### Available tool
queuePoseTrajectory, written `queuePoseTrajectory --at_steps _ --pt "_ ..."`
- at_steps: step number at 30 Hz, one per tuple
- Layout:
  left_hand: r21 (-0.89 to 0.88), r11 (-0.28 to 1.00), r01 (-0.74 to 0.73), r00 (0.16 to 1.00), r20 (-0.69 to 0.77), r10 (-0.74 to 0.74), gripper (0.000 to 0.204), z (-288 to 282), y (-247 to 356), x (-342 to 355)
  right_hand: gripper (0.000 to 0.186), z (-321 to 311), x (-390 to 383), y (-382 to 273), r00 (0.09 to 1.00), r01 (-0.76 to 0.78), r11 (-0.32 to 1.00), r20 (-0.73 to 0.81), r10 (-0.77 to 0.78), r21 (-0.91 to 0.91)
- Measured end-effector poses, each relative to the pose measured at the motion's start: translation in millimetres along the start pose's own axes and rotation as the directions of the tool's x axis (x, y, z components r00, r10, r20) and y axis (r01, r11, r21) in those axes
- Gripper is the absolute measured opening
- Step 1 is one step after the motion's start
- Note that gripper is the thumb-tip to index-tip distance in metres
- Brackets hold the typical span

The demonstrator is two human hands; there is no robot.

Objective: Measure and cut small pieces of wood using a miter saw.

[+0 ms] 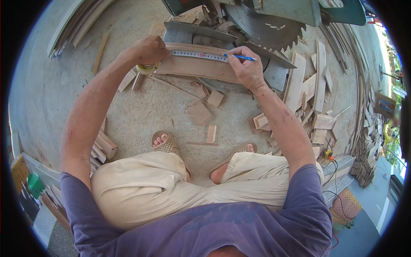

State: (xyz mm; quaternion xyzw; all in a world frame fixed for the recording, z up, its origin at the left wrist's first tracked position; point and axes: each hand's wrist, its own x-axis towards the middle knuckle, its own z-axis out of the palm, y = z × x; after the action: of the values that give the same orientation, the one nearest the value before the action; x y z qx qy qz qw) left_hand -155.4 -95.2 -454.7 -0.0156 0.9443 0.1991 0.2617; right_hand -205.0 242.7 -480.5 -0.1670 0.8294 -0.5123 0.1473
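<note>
A wooden board (192,68) lies across the base of a miter saw, in front of its metal fence (197,32). Along the board stretches the white blade of a tape measure (199,55). My left hand (150,49) is closed at the board's left end, with the yellow tape case showing just below it. Near the board's right end, my right hand (248,70) grips a blue pencil (240,56). Its fingers rest at the tape's far end; whether they also pinch the tape is hidden. The pencil's tip points left, over the tape.
Behind the board is the large toothed saw blade (267,25), close beyond my right hand. Wood offcuts (299,81) pile up at the right, and small blocks (199,112) lie on the floor before my feet. Long strips (81,21) stand at the far left. A cable (336,180) hangs at the right.
</note>
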Motion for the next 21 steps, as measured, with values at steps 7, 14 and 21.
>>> queuePoseTrajectory --at_steps 7,14,21 --pt "-0.003 1.0 -0.004 1.0 -0.011 0.004 0.042 -3.9 5.2 -3.4 0.014 2.7 -5.8 -4.4 0.998 0.024 0.998 -0.063 -0.028 -0.052" --pt "0.041 0.998 0.053 0.997 0.062 -0.055 0.041 -4.5 3.0 1.1 0.014 0.7 -4.8 -7.0 0.999 -0.003 0.997 -0.041 0.0 -0.074" --pt "-0.043 0.999 -0.002 1.0 -0.016 0.001 0.04 4.7 -2.8 0.8 0.016 1.9 -7.0 -9.2 0.998 0.001 0.997 -0.06 -0.005 -0.073"
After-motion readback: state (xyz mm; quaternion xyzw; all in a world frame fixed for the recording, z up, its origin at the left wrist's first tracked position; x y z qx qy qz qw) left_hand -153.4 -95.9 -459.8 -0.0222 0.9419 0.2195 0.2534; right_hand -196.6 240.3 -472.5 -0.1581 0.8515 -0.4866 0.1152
